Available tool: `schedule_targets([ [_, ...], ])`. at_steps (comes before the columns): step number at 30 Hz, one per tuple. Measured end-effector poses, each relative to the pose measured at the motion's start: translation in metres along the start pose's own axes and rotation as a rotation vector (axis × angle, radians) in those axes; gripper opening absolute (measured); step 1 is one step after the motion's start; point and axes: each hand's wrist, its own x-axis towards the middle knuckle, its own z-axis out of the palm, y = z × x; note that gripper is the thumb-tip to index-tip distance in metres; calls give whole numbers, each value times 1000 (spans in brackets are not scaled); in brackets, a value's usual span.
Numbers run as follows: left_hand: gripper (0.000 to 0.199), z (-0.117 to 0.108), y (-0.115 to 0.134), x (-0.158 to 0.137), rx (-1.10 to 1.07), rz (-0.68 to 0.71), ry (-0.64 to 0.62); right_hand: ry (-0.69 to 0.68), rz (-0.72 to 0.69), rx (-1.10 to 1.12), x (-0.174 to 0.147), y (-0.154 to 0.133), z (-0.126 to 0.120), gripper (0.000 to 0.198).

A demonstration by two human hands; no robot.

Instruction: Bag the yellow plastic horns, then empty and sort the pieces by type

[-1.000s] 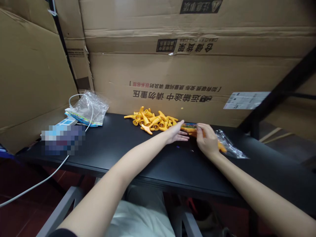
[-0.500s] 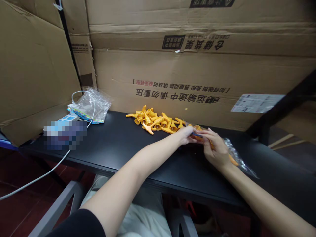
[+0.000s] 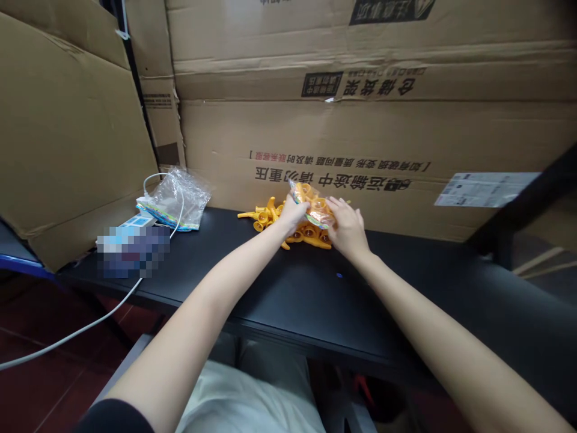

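A clear plastic bag (image 3: pixel 319 204) with yellow-orange plastic pieces in it is held up between my two hands. My left hand (image 3: pixel 294 215) is closed on the bag's left side, thumb on the near face. My right hand (image 3: pixel 349 228) grips the right side, its fingers partly hidden. Just below and behind the bag, a pile of yellow horn-shaped plastic pieces (image 3: pixel 315 240) with round cup-like openings lies on the black table (image 3: pixel 279 294). The bag and my hands cover part of this pile.
At the left lie another clear plastic bag (image 3: pixel 183 195) with a coloured edge, a white cable (image 3: pixel 112 308) and a blurred-out item (image 3: pixel 133 249). Cardboard (image 3: pixel 216 126) walls the back and left. A small blue bit (image 3: pixel 339 275) sits on the table before my right hand.
Both hands have moved left and up from the table's right side, and the bag of yellow pieces is now raised in front of the pile. The view has shifted slightly.
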Motion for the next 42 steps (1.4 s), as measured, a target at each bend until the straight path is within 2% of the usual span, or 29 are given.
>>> schedule_targets([
  [3, 63, -17, 14, 4, 115, 96, 33, -16, -1, 12, 18, -9, 20, 53],
  [7, 87, -44, 29, 7, 163, -97, 61, -13, 111, 148, 28, -14, 51, 51],
  [10, 82, -63, 33, 12, 208, -142, 51, 15, 128, 250, 27, -15, 68, 47],
  [13, 60, -75, 34, 16, 304, -155, 30, 10, 98, 286, 23, -17, 72, 44],
  [16, 40, -78, 37, 16, 410, -225, 3, -9, 44, 347, 19, -20, 68, 41],
  [18, 35, -76, 41, 16, 473, -280, -22, -19, 21, 390, 19, -21, 64, 40],
  [21, 33, -71, 49, 18, 511, -242, -18, 2, 7, 430, 22, -21, 57, 39],
  [24, 44, -65, 58, 22, 498, -149, 19, 33, 2, 447, 29, -20, 50, 36],
  [28, 59, -56, 70, 25, 462, -79, 26, 49, 81, 379, 45, -19, 34, 34],
  [33, 63, -49, 78, 22, 400, -14, 35, 91, 272, 275, 67, -21, 9, 53],
  [35, 62, -48, 79, 21, 395, -5, 40, 51, 313, 381, 75, -22, 2, 53],
  [39, 58, -46, 82, 21, 340, -6, 6, -100, 338, 768, 89, -19, -8, 45],
  [42, 52, -50, 85, 22, 275, -22, -53, -85, 368, 966, 96, -18, -12, 43],
])
